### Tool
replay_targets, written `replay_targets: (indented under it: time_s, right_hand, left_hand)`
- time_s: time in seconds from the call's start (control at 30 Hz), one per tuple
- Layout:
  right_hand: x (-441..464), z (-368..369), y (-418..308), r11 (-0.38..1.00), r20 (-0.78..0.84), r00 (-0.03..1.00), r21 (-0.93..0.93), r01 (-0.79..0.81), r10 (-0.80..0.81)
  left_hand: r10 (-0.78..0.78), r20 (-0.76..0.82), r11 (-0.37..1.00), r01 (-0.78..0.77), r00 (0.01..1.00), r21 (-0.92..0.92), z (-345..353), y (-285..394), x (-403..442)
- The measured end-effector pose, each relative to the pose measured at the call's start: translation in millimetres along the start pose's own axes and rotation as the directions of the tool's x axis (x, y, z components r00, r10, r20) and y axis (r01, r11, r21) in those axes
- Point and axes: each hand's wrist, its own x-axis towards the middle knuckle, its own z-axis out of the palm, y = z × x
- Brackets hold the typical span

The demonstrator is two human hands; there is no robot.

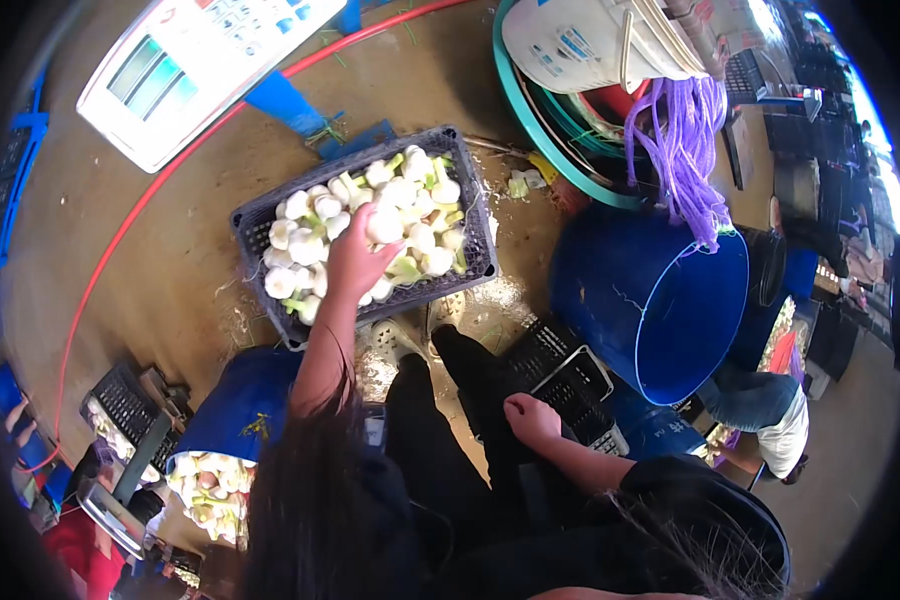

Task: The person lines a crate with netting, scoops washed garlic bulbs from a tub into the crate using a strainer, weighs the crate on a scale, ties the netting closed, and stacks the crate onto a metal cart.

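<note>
A dark plastic crate (pixel 365 312) full of white garlic bulbs (pixel 305 245) with short green stems sits in front of me. My left hand (pixel 360 262) reaches over it, thumb and fingers around one garlic bulb (pixel 384 225) near the middle of the heap. Over my right thigh, my right hand (pixel 535 420) is curled into a loose fist, and nothing shows in it. Below that hand lie black crates (pixel 575 390).
A digital scale (pixel 160 95) stands beyond the crate at upper left. On the right are a blue barrel (pixel 600 290), purple mesh bags (pixel 680 140) and a white bucket (pixel 570 45). Another blue barrel (pixel 260 395) spills garlic at lower left. A red hose (pixel 100 270) crosses the floor. Other people work nearby.
</note>
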Motion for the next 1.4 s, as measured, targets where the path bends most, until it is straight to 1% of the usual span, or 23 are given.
replay_targets:
  time_s: [0.07, 0.1, 0.13, 0.23, 0.3, 0.33, 0.43, 0.5, 0.6, 0.67, 0.87, 0.9, 0.93, 1.0, 1.03, 1.1, 1.13, 1.17, 1.2, 1.23, 1.27, 1.33, 1.4]
  right_hand:
    - [4.4, -2.1, 2.5, 1.0, -0.008, 1.0, 0.021, -0.008, 0.009]
    - [5.3, -4.2, 2.2, 1.0, 0.0, 1.0, 0.014, -0.01, 0.01]
    - [5.4, -5.7, 2.2, 1.0, 0.008, 1.0, 0.006, -0.013, 0.013]
    - [8.3, -12.3, 2.3, 1.0, 0.058, 0.998, 0.018, -0.024, 0.023]
    - [12.8, -12.9, 6.0, 0.999, 0.073, 0.997, 0.031, -0.042, 0.04]
    - [15.4, -13.1, 7.9, 0.997, 0.085, 0.995, 0.046, -0.056, 0.051]
    - [20.6, -13.8, 10.2, 0.998, 0.066, 0.997, 0.036, -0.054, 0.051]
    - [23.4, -18.7, 9.1, 0.995, 0.1, 0.993, 0.067, -0.076, 0.069]
    - [27.0, -20.4, 8.1, 0.994, 0.115, 0.991, 0.072, -0.077, 0.068]
    - [26.9, -21.1, 8.2, 0.998, 0.098, 0.994, 0.047, -0.046, 0.041]
    - [33.6, -35.6, -8.0, 0.994, 0.168, 0.981, 0.042, -0.102, 0.094]
    - [35.1, -37.3, -10.8, 0.992, 0.181, 0.977, 0.033, -0.12, 0.112]
    - [37.7, -38.7, -13.6, 0.994, 0.182, 0.978, 0.024, -0.105, 0.099]
    - [43.2, -42.6, -17.5, 0.988, 0.238, 0.964, 0.067, -0.14, 0.121]
    - [51.1, -41.8, -16.0, 0.99, 0.238, 0.965, 0.059, -0.13, 0.113]
    - [76.1, -35.5, -13.9, 0.948, 0.276, 0.961, 0.312, -0.064, -0.027]
    - [89.7, -39.1, -27.5, 0.943, 0.035, 0.967, 0.235, 0.237, -0.252]
    - [106.9, -50.7, -50.1, 0.938, -0.031, 0.938, -0.018, 0.345, -0.345]
    - [128.5, -55.6, -69.1, 0.9, -0.133, 0.892, 0.002, 0.435, -0.431]
    - [134.5, -66.5, -98.7, 0.883, -0.236, 0.869, 0.076, 0.463, -0.435]
    - [141.2, -85.5, -132.7, 0.854, -0.18, 0.849, 0.072, 0.515, -0.497]
    - [175.1, -88.0, -168.1, 0.753, -0.202, 0.727, -0.114, 0.648, -0.656]
    - [194.1, -86.6, -194.3, 0.651, -0.101, 0.653, -0.275, 0.707, -0.751]
  left_hand:
    - [-0.024, 0.125, 0.989, 0.005, 0.992, 0.149, 25.9, 16.3, 12.8]
    - [0.232, 0.077, 0.968, -0.238, 0.97, 0.083, 35.7, 20.7, 18.9]
    - [0.135, 0.19, 0.849, -0.212, 0.973, 0.485, 50.8, 28.3, 16.6]
    - [0.199, 0.256, 0.775, -0.312, 0.946, 0.55, 104.5, -8.7, 19.9]
    - [-0.004, 0.494, 0.772, -0.311, 0.87, 0.554, 102.7, 10.1, 18.2]
    - [-0.004, 0.494, 0.773, -0.311, 0.87, 0.554, 102.8, 10.1, 16.8]
    - [0.168, 0.114, 0.899, -0.2, 0.979, 0.389, 84.5, 8.2, 6.1]
    - [0.188, -0.183, 0.947, -0.128, 0.965, 0.295, 60.4, -5.9, -10.7]
    - [-0.036, -0.482, 0.989, 0.099, 0.875, 0.107, 13.8, -32.7, -37.6]
    - [-0.096, -0.603, 0.97, 0.21, 0.792, 0.121, -13.2, -56.7, -61.9]
    - [-0.315, -0.697, 0.925, 0.373, 0.644, -0.074, -19.9, -88.9, -108.5]
    - [-0.285, -0.708, 0.947, 0.304, 0.647, -0.104, -13.8, -92.9, -114.3]
    - [-0.31, -0.749, 0.945, 0.279, 0.585, -0.172, -3.2, -95.2, -118.5]
    - [-0.492, -0.724, 0.769, 0.631, 0.483, -0.102, 84.6, -282.3, -172.1]
    - [-0.502, -0.709, 0.809, 0.559, 0.495, -0.182, 63.5, -233.3, -166.8]
    - [-0.52, -0.68, 0.849, 0.402, 0.517, -0.344, 8.3, -107.1, -146.5]
    - [-0.524, -0.685, 0.846, 0.404, 0.506, -0.349, 4.4, -118.5, -146.3]
    - [-0.584, -0.635, 0.807, 0.444, 0.506, -0.389, -2.3, -138.0, -148.7]
    - [-0.64, -0.579, 0.765, 0.484, 0.505, -0.425, -4.9, -149.2, -148.9]
    - [-0.571, -0.721, 0.811, 0.401, 0.392, -0.425, -12.2, -127.7, -135.9]
    - [-0.575, -0.719, 0.808, 0.408, 0.39, -0.425, -22.2, -136.3, -131.1]
    - [-0.457, -0.752, 0.804, 0.582, 0.475, -0.121, -46.0, -160.5, -127.1]
    - [-0.639, -0.705, 0.738, 0.507, 0.31, -0.446, -67.5, -142.0, -102.8]
